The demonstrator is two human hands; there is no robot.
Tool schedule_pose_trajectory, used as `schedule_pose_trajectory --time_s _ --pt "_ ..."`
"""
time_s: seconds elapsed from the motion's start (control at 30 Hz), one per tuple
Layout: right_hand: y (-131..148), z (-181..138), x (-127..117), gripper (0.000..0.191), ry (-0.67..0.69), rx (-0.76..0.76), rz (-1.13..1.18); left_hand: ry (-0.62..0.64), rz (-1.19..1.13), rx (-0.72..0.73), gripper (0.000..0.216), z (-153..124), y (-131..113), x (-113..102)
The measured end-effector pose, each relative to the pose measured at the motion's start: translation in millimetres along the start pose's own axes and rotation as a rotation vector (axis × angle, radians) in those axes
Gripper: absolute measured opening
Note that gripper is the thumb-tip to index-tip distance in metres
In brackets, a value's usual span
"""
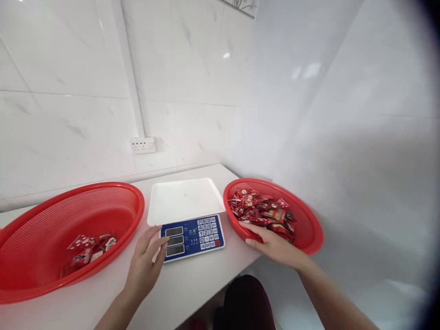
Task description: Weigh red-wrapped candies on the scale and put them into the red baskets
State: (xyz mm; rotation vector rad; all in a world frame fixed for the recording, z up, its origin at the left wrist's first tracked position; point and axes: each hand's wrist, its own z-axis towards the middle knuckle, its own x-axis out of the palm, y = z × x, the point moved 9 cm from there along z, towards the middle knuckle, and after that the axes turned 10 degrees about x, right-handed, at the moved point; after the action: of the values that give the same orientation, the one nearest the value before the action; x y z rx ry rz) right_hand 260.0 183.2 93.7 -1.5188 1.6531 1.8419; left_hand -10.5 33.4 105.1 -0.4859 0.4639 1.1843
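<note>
My right hand (271, 245) grips the near rim of a red plastic basket (311, 229), its thumb outside and fingers over the edge. Inside lie many small red wrapped packets (257, 208). My left hand (146, 263) is open with fingers apart and nothing held, at the left edge of a digital weighing scale (192, 238). Its fingertips overlap the display side of the blue keypad panel; I cannot tell whether they touch it. Behind the panel, the scale's white pan (185, 197) bears nothing.
A larger red basket (132, 197) stands at the left with a few red and white packets (91, 250) in it. All of this is on a white table (192, 284) against a marbled wall. A power socket (143, 145) sits on that wall; another wall rises at the right.
</note>
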Motion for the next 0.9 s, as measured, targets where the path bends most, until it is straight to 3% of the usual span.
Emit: schedule_pose_trajectory --time_s 0.07,0.17,0.23,0.43,0.57,0.77,0.9 --pt "-6.5 8.8 -9.5 0.052 0.080 0.056 0.040 -0.007 -0.094 0.010 0.015 -6.3 -7.0 16.8" --pt "-29.3 31.7 -25.0 0.049 0.034 0.192 -0.037 -0.021 -0.198 -0.018 0.015 -12.7 -3.0 29.2" --pt "-37.8 47.9 -27.9 0.051 0.000 0.203 -0.146 -0.008 -0.250 -0.083 0.015 -19.1 7.6 33.7" --pt "-39.1 76.3 3.4 0.070 0.170 0.160 -0.326 0.004 -0.428 -0.460 0.023 -42.1 47.9 37.6" --pt "-40.7 83.8 5.6 0.065 0.140 0.182 -0.312 -0.024 -0.474 -0.546 0.026 -42.1 53.8 34.4" --pt "-48.2 84.6 -33.1 0.045 -0.045 0.172 -0.219 0.018 -0.510 -0.563 0.027 -41.6 51.8 40.3" --pt "-54.8 74.6 -67.0 0.051 -0.154 0.230 -0.076 0.033 -0.517 -0.558 0.025 -44.5 51.6 43.2"
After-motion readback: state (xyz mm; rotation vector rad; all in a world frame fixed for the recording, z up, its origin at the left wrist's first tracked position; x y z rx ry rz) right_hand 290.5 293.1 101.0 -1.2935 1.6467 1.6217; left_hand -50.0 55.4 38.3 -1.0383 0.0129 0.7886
